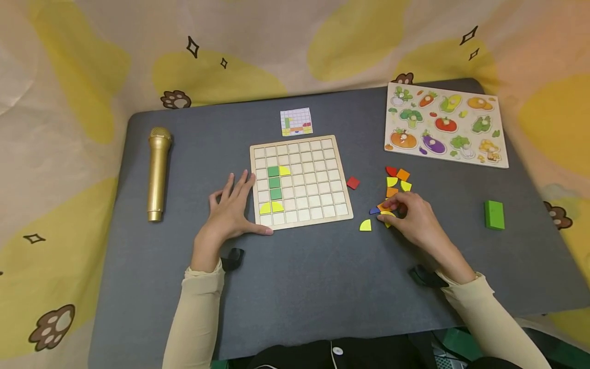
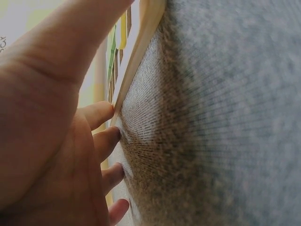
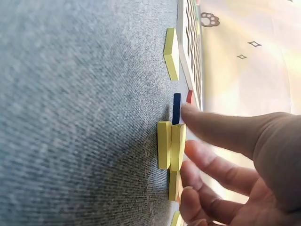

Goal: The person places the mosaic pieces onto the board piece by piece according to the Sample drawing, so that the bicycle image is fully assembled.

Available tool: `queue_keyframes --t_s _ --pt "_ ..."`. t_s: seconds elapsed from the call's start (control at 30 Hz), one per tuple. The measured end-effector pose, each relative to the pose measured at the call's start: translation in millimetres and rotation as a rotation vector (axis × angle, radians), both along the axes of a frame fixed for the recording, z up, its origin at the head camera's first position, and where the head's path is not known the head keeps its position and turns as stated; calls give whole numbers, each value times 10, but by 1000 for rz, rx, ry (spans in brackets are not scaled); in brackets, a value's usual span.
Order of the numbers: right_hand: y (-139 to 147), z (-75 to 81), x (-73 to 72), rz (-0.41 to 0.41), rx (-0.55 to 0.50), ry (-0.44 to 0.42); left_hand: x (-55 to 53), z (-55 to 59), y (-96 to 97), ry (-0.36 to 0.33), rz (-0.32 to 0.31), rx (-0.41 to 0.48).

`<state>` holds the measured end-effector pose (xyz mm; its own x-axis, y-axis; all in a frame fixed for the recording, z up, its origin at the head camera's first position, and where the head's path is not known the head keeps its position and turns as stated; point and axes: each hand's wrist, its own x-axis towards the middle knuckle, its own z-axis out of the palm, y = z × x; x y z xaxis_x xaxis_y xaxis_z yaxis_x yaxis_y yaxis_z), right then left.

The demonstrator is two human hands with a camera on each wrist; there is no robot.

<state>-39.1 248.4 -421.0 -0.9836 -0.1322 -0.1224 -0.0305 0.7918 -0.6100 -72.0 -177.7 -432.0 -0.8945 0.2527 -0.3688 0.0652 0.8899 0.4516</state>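
My left hand point(image 1: 230, 209) spreads along the left side of the wooden grid board point(image 1: 302, 221), fingertips at its edge and thumb by the lower left corner. The board bears three green squares point(image 1: 274, 182) and three yellow quarter-circles point(image 1: 285, 170). Over a loose cluster right of the board, my right hand point(image 1: 415, 218) pinches a yellow quarter-circle piece point(image 3: 178, 147) between thumb and fingers. A second yellow piece point(image 3: 163, 145) lies right beside it. A blue piece point(image 3: 177, 108) sits by the thumb tip. Orange squares point(image 1: 403, 175) and a red piece point(image 1: 391, 171) lie beyond the fingers.
A small pattern card point(image 1: 296, 122) lies behind the board. A red square point(image 1: 353, 183) and a yellow quarter-circle point(image 1: 365, 225) lie right of it. The vegetable puzzle point(image 1: 447, 125) is at back right, a green block point(image 1: 494, 214) at right, a gold microphone point(image 1: 159, 174) at left.
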Motion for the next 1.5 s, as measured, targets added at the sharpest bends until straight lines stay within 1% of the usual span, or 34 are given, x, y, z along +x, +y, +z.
queue_keyframes --t_s 0.17,0.3,0.4,0.5,0.6,0.73,0.9,0.97,1.13,1.37,1.5 --pt "5 -4 57 -14 36 -14 6 -4 3 0 7 4" --pt "-32 -10 65 -17 21 -3 11 -6 2 1 8 1" --pt "-99 -19 48 -15 -12 27 9 -9 3 3 7 3" --pt "-222 -22 3 7 -56 93 14 -5 -4 3 7 3" --pt "-389 -35 -71 57 -116 150 17 -2 -8 4 6 4" --pt "-662 -64 -170 139 -205 176 7 -10 -1 5 5 10" --pt "-1057 -70 -275 250 -262 208 6 -9 7 3 6 9" --pt "-1223 -66 -307 286 -293 193 10 -1 7 2 10 7" --pt "-1608 -76 -357 339 -340 136 2 4 11 3 12 8" --pt "-1965 -99 -392 404 -342 107 5 6 5 1 8 10" --pt "-2096 -101 -411 418 -301 95 10 3 -6 5 5 5"
